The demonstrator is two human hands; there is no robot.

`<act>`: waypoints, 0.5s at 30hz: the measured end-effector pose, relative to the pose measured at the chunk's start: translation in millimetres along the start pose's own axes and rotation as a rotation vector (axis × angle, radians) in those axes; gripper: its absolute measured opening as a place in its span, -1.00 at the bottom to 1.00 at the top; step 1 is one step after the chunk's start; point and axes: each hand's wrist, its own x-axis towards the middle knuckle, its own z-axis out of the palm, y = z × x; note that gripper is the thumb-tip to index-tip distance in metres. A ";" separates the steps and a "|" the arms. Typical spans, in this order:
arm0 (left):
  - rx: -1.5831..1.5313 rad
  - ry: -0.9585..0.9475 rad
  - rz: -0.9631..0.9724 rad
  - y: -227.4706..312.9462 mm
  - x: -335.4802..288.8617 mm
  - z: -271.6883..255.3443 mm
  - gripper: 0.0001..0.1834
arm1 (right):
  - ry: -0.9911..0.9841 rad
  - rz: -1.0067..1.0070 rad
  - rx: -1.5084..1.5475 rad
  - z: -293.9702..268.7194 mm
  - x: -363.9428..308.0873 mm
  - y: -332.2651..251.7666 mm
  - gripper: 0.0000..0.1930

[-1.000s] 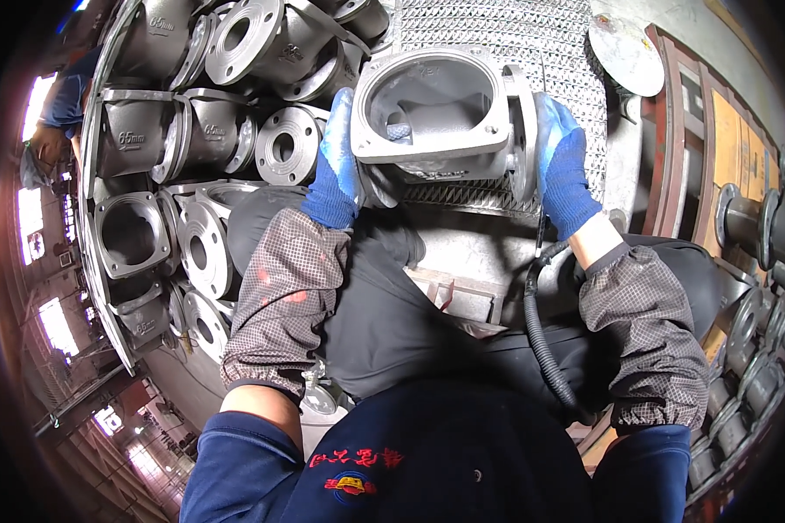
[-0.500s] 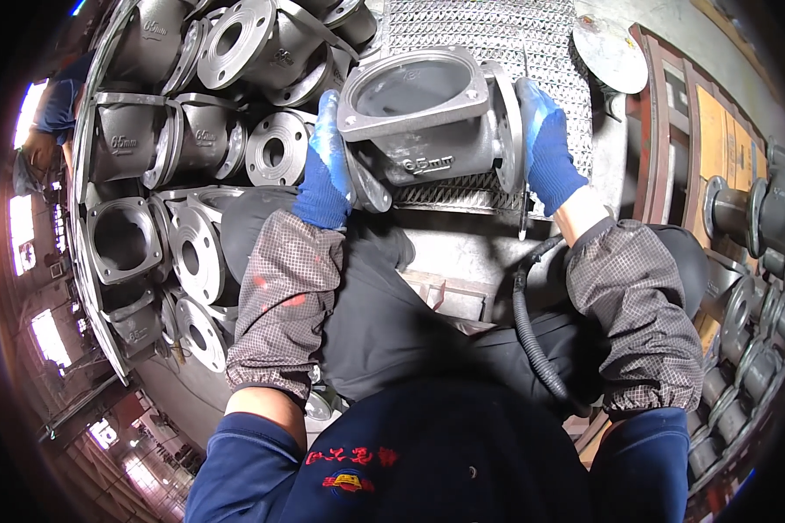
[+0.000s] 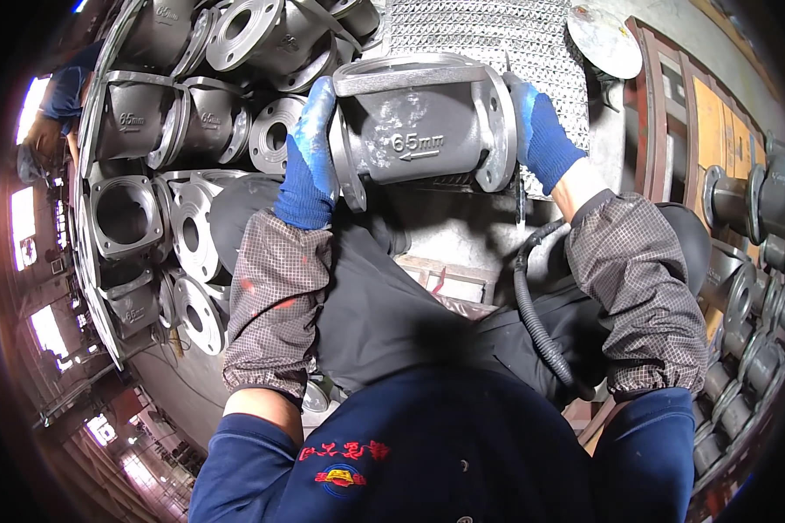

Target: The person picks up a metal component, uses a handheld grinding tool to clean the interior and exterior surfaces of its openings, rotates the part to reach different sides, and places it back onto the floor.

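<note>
A grey cast valve body with a round flange at each end is held up in front of me, above a metal mesh table. Its side with raised lettering and an arrow faces me, and the square top flange is seen nearly edge-on. My left hand, in a blue glove, grips the left end flange. My right hand, gloved the same way, clasps the right end flange. The fingertips of both hands are partly hidden behind the flanges.
Stacked grey valve bodies fill the left side. The mesh tabletop lies beyond the held casting, with a pale round disc at its right. A corrugated hose crosses my right leg. More flanged castings stand far right.
The valve body has tipped, so its top opening turns away and its lettered side faces me more. Both hands still hold it, turning with it; the left has risen slightly.
</note>
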 end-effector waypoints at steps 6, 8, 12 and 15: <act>-0.463 0.122 -0.312 -9.7 10.4 -1.3 -0.46 | 0.139 -0.104 0.088 8.4 -30.0 -10.2 -0.61; -0.484 0.152 -0.326 -25.6 13.7 -3.0 -0.49 | 0.134 -0.115 0.047 5.4 -32.0 -14.5 -0.60; -0.558 0.103 -0.320 -37.2 18.2 18.0 -0.52 | 0.184 -0.247 -0.033 -12.7 -41.6 -29.3 -0.54; -0.559 0.042 -0.362 -42.2 23.7 33.9 -0.49 | 0.199 -0.373 -0.059 -38.5 -72.1 -43.3 -0.55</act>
